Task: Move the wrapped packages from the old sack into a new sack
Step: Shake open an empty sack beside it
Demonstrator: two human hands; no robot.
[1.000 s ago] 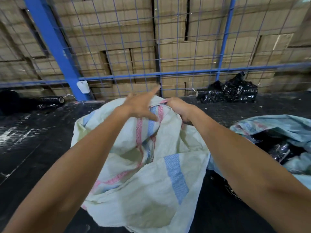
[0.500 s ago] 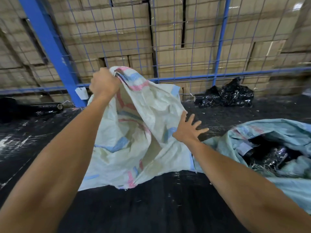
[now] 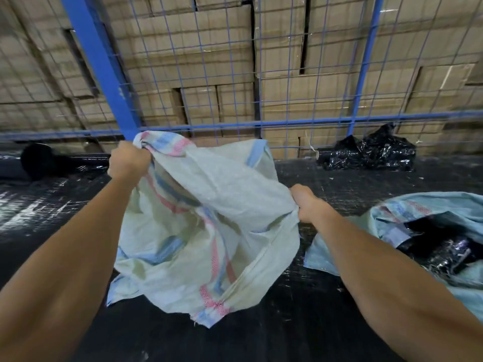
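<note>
Stacked cartons (image 3: 230,61) behind blue mesh (image 3: 300,122); black counter (image 3: 287,322) below. New sack (image 3: 209,226) held up between left hand (image 3: 128,160) and right hand (image 3: 305,202) — fingers clenched on the rim to open its mouth. Old sack (image 3: 428,207) lying right, wrapped packages (image 3: 444,254) inside.

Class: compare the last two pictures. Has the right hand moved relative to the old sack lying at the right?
Yes. The right hand, earlier spread open against the new sack, now grips its edge, nearer the old sack.

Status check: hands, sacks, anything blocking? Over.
Left hand and right hand grip the new sack, spreading it. Wrapped packages sit in the old sack, right. Nothing between them.
</note>
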